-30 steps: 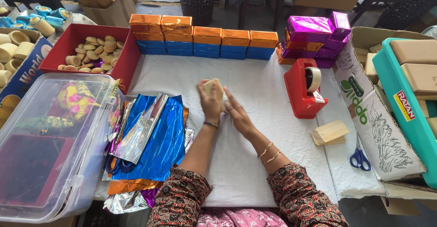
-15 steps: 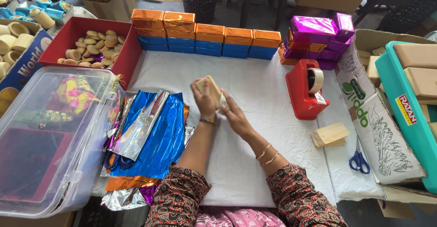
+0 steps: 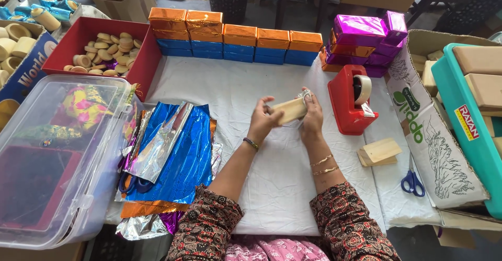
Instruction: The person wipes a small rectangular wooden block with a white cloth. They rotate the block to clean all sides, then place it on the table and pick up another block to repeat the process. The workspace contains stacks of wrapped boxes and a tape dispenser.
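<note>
Both my hands hold a small pale wooden block [image 3: 288, 110] above the white table cover [image 3: 272, 177]. My left hand [image 3: 261, 121] grips its left end and my right hand [image 3: 312, 115] its right end, where a bit of clear tape or silver foil shows at the fingertips. A red tape dispenser [image 3: 349, 100] stands just right of my right hand. Shiny blue, silver and orange foil sheets [image 3: 178, 151] lie to the left of my left arm.
Orange and blue wrapped boxes [image 3: 235, 44] line the back edge, with purple wrapped boxes [image 3: 366, 36] at the back right. A clear plastic bin [image 3: 52, 156] and a red box of wooden discs [image 3: 99, 52] are at the left. Bare wooden blocks [image 3: 379, 152] and blue scissors [image 3: 413, 180] lie at the right.
My hands have lifted the block off the table and shifted it right toward the tape dispenser, turning it sideways between both hands.
</note>
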